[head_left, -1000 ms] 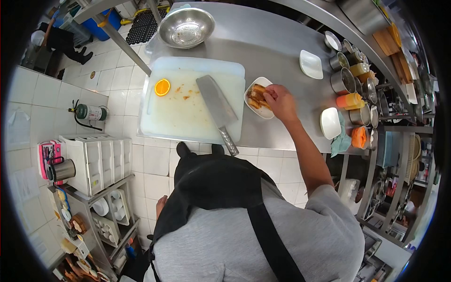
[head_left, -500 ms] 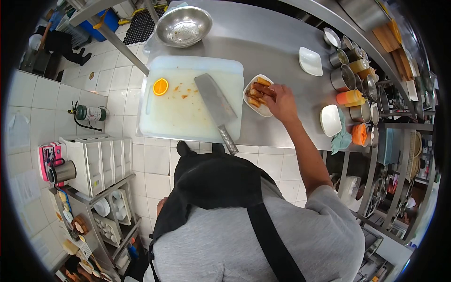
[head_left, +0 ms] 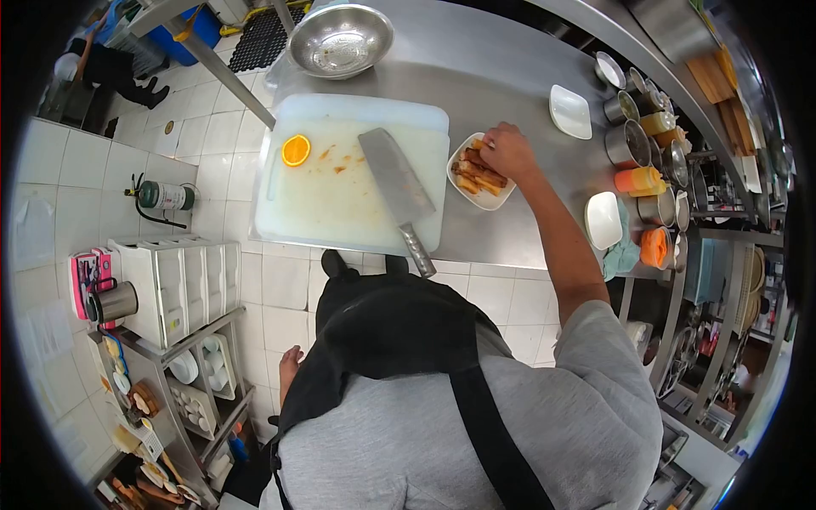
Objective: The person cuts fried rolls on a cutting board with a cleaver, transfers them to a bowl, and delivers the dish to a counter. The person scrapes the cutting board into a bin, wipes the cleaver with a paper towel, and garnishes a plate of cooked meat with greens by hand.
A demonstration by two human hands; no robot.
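Note:
My right hand (head_left: 507,151) is over the upper right of a small white dish (head_left: 487,203), its fingers pinched on a browned piece of food at the edge of the pile. Several browned food pieces (head_left: 478,176) lie stacked in that dish. To its left, a cleaver (head_left: 395,174) rests on the white cutting board (head_left: 289,223), its handle over the near edge. A cut orange half (head_left: 295,150) and brown crumbs lie on the board too. Down by the black apron hangs my left hand (head_left: 291,364), fingers loosely apart and holding nothing.
A metal bowl (head_left: 340,42) stands behind the board. Two white dishes (head_left: 569,111) (head_left: 603,220), a green cloth (head_left: 623,255), sauce bottles (head_left: 639,180) and metal containers (head_left: 627,144) are at the right. Another person (head_left: 115,72) stands at the far upper left.
My right hand has shifted toward the back of the dish, and more of the food pile shows. My left hand has come further into view. The view has shifted slightly.

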